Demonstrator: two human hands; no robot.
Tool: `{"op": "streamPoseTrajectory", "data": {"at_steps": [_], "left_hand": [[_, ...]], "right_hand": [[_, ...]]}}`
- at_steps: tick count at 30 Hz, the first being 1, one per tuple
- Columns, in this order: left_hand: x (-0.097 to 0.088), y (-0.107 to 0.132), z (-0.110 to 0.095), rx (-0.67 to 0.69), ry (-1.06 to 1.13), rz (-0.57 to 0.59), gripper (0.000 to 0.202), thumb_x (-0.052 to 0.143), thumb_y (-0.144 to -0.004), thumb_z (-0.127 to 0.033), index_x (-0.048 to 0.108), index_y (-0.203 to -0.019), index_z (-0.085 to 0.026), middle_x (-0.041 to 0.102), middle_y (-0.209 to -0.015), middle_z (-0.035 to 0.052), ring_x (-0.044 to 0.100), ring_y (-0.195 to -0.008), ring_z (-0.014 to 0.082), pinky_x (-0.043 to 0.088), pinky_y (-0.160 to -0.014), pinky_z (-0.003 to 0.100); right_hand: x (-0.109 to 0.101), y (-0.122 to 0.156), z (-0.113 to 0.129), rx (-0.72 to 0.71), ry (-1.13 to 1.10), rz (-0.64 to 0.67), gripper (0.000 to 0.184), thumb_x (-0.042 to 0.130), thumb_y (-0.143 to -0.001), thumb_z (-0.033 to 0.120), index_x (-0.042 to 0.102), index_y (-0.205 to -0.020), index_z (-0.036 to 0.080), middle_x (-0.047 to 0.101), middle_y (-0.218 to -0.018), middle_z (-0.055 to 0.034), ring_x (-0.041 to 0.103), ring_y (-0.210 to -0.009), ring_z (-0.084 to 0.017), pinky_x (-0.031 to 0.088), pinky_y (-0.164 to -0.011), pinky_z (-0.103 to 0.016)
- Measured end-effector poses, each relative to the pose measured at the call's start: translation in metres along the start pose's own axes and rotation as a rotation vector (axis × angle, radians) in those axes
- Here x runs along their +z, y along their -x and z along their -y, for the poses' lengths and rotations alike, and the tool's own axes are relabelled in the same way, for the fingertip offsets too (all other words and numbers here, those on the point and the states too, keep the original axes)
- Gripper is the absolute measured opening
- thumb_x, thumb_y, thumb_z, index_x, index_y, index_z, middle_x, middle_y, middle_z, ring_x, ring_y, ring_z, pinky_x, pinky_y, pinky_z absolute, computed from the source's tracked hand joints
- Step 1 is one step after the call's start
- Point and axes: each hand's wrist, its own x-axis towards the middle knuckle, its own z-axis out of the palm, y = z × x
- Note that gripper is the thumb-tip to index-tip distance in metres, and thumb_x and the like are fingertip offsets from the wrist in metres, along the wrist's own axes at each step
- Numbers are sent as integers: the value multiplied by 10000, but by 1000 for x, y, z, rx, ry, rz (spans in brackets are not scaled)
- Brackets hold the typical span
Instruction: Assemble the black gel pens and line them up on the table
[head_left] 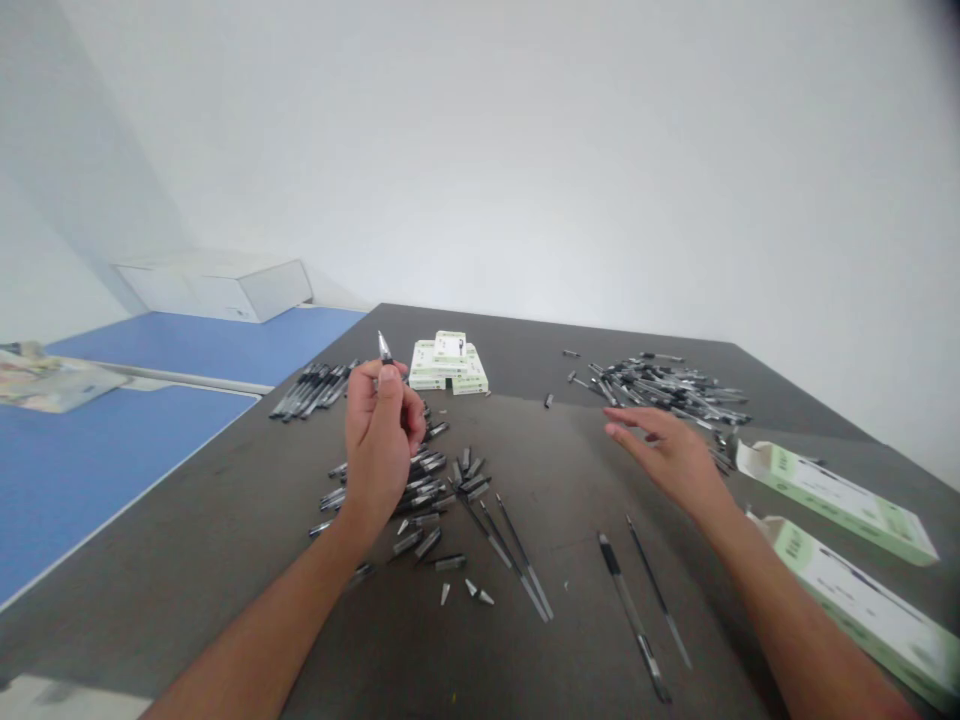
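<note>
My left hand [384, 420] is closed around a pen [385, 348], its silver cone tip pointing up past the thumb; most of the barrel is hidden by the fingers. My right hand [664, 450] hovers with fingers stretched out and nothing in them, near a heap of pens [667, 388]. Below the left hand lie pen caps [427, 543], several ink refills [521, 560] and silver cone tips [472, 590]. Between my forearms rest an uncapped pen barrel [630, 610] with a black grip and a single refill [660, 590].
Small green-white boxes [450, 365] are stacked at the table's back. Two long open cartons [847, 500] lie at the right. A row of pens [315, 388] sits back left. Blue tables [135, 460] and a white box [217, 285] stand beyond the dark table's left edge.
</note>
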Motion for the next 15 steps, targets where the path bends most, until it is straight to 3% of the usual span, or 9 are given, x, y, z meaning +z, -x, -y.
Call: {"op": "streamPoseTrajectory", "data": {"at_steps": [2, 5, 10, 15], "left_hand": [[-2, -3, 2, 11, -20, -21, 305, 636, -1048, -526, 533, -991, -244, 489, -570, -104, 348, -410, 87, 258, -364, 163], [-5, -4, 6, 23, -62, -37, 335, 626, -1045, -562, 525, -1003, -245, 488, -578, -108, 369, -429, 91, 278, -384, 157], [-8, -2, 15, 27, -153, -19, 340, 550, -1084, -564, 527, -1043, -227, 467, -576, -112, 380, -456, 99, 317, -431, 167], [-8, 3, 20, 1, -235, 23, 330, 483, -1118, -538, 526, -1036, -221, 465, -600, -102, 402, -493, 109, 332, -477, 192]], "right_hand": [[12, -18, -4, -119, 42, 126, 336, 568, -1042, 323, 813, -1253, 232, 809, -1292, -125, 733, -1215, -302, 544, -1094, -486], [38, -52, -7, -229, 137, 293, 359, 557, -1050, 196, 763, -1341, 237, 750, -1415, -116, 667, -1336, -285, 491, -1179, -507], [75, -97, -8, -270, 321, 452, 338, 691, -1049, 341, 686, -1363, 218, 652, -1478, -121, 650, -1311, -303, 540, -1108, -567], [87, -113, -6, -308, 370, 563, 297, 691, -1049, 349, 698, -1305, 198, 689, -1386, -112, 693, -1204, -274, 593, -1029, -513]]}}
